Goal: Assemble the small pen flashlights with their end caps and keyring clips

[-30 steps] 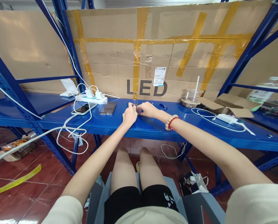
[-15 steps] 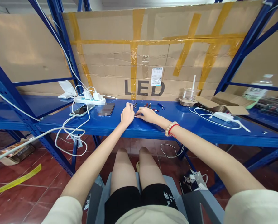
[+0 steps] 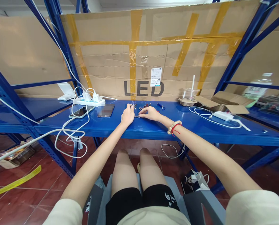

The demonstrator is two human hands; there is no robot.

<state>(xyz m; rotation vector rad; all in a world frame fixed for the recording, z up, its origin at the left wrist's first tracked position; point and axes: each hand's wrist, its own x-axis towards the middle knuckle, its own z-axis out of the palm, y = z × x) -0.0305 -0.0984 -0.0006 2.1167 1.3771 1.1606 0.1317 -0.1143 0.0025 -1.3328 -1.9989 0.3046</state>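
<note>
Over the blue shelf top, my left hand [image 3: 128, 114] is closed, its fingers bent and pressed together; what they hold, if anything, is hidden. To its right, my right hand [image 3: 151, 113] pinches the end of a thin silvery strip [image 3: 137, 116], which lies between the two hands. Small metallic pieces [image 3: 134, 105] sit just beyond my left fingertips. Behind my right fingers are small dark and red pieces [image 3: 147, 105], partly covered by the hand. A small blue clip-like item [image 3: 161, 106] lies farther right. These pieces are too small to tell exactly.
Two phones [image 3: 106, 110] and a white power strip [image 3: 89, 101] with looping cables stand left on the blue shelf [image 3: 177, 125]. At right are a plastic cup with a straw [image 3: 190, 93], an open carton [image 3: 226, 101] and a white adapter [image 3: 223, 116]. A large cardboard sheet stands behind.
My right hand has shifted slightly right, away from my left hand, and more of the thin silvery strip shows between them. My left hand stays almost in place.
</note>
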